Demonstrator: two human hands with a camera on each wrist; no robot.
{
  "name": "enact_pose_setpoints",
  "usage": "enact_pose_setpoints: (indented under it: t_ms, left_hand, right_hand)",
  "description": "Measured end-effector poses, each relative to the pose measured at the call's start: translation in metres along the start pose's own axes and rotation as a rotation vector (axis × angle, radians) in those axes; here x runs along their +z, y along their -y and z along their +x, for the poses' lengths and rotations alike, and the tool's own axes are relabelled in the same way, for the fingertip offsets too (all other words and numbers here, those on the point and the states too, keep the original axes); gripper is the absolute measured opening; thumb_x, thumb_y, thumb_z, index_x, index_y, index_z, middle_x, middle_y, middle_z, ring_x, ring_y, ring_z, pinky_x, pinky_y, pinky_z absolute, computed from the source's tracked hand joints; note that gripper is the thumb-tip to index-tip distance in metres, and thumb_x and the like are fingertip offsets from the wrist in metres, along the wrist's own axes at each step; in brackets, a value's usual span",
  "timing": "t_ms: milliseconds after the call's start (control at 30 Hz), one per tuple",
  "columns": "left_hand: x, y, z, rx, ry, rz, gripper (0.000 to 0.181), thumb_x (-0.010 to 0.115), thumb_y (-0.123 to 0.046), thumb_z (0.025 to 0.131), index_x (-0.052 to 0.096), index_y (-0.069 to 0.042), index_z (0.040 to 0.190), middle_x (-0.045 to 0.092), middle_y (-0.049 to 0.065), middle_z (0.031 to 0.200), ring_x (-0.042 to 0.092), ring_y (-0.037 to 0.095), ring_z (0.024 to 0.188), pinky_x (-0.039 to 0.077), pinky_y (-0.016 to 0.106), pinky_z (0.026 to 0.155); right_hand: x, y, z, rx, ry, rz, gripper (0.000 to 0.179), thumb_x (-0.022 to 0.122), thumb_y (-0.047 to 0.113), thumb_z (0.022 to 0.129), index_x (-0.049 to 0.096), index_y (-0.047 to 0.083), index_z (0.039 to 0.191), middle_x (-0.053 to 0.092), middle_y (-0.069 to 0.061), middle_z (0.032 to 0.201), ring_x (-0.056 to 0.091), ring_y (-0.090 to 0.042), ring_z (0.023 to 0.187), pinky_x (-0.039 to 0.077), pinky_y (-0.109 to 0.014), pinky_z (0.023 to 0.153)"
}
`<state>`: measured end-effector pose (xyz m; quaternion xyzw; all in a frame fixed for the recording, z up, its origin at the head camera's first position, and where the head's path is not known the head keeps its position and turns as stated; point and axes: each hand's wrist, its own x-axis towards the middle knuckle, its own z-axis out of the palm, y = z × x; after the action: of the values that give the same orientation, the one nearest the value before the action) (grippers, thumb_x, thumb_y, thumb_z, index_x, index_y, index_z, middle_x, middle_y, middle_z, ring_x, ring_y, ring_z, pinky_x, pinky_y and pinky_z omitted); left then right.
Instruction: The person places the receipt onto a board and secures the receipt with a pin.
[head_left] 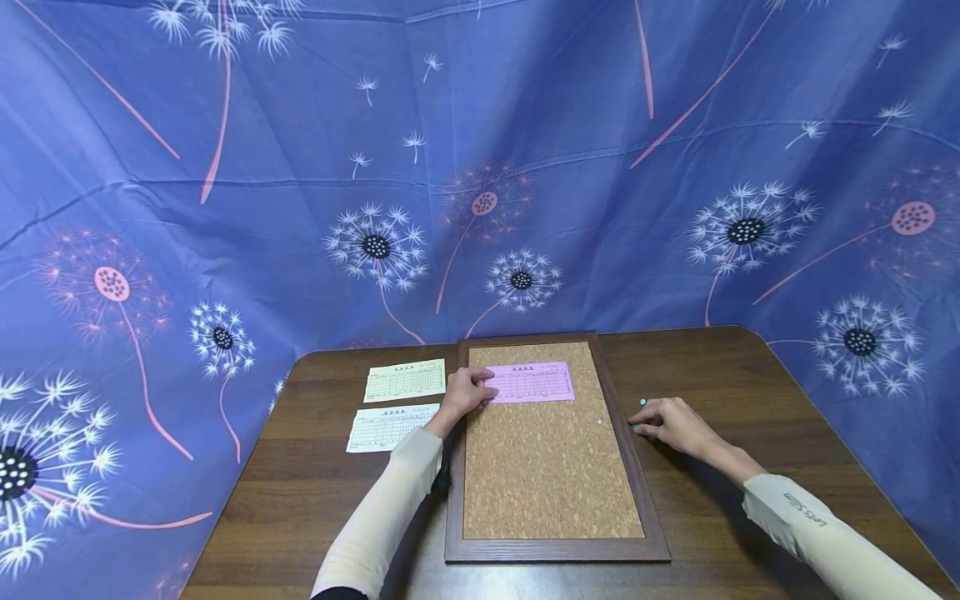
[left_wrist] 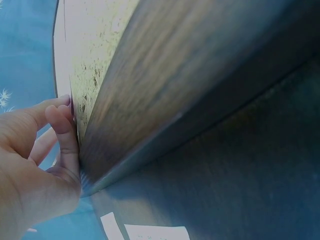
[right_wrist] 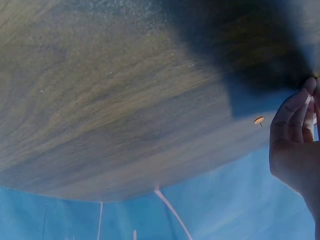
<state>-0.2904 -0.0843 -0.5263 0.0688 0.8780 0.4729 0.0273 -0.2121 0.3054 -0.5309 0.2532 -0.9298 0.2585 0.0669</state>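
A purple printed slip lies across the upper part of a wood-framed cork board. My left hand holds the slip by its left end, thumb and fingertips against the board. In the left wrist view, the left hand reaches over the frame to the cork side. My right hand is beside the board's right frame, pinching a green thumbtack. A pale blue thumbtack is just beyond those fingers. The right wrist view has the right hand at its edge, near an orange-looking thumbtack.
A pale green slip and a white slip lie on the wooden table left of the board. A small white speck shows on the cork. A blue dandelion-print cloth hangs behind the table.
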Motion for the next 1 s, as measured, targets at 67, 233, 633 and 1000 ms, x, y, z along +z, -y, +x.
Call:
enact_pose_setpoints:
  t_ms: [67,233,633,1000]
  left_hand:
    - [0.0,0.0,0.0,-0.006,0.001,0.005,0.034,0.078,0.001,0.083,0.073,0.005,0.116,0.054,-0.005,0.059,0.048,0.002,0.044,0.04,0.012,0.042]
    - [0.0,0.001,0.002,-0.008,-0.004,0.02,0.033,0.078,0.0,0.083,0.074,0.004,0.115,0.054,-0.005,0.06,0.048,0.002,0.043,0.04,0.013,0.042]
    - [0.001,0.002,0.003,-0.037,0.0,-0.01,0.033,0.078,0.001,0.083,0.074,0.003,0.115,0.056,-0.002,0.061,0.049,0.004,0.045,0.039,0.014,0.042]
    - [0.001,0.005,0.003,-0.027,0.007,-0.025,0.033,0.079,0.0,0.083,0.073,0.003,0.116,0.057,-0.003,0.061,0.05,0.005,0.046,0.041,0.015,0.042]
  right_hand:
    - [0.001,0.0,0.001,0.003,-0.002,0.007,0.011,0.082,0.005,0.081,0.082,0.007,0.092,0.078,-0.002,0.089,0.073,-0.018,0.085,0.058,-0.031,0.069]
    - [0.0,0.0,0.002,0.032,0.002,0.038,0.008,0.081,0.007,0.083,0.082,0.007,0.091,0.077,-0.002,0.088,0.062,0.003,0.074,0.051,-0.023,0.061]
    - [-0.004,-0.003,0.009,0.12,0.0,0.188,0.012,0.074,0.002,0.09,0.078,-0.004,0.099,0.075,-0.005,0.077,0.062,-0.001,0.058,0.052,-0.022,0.052]
    - [-0.011,0.008,0.031,0.22,-0.05,0.268,0.019,0.072,0.008,0.093,0.077,-0.006,0.105,0.075,-0.011,0.072,0.067,-0.015,0.059,0.052,-0.024,0.05]
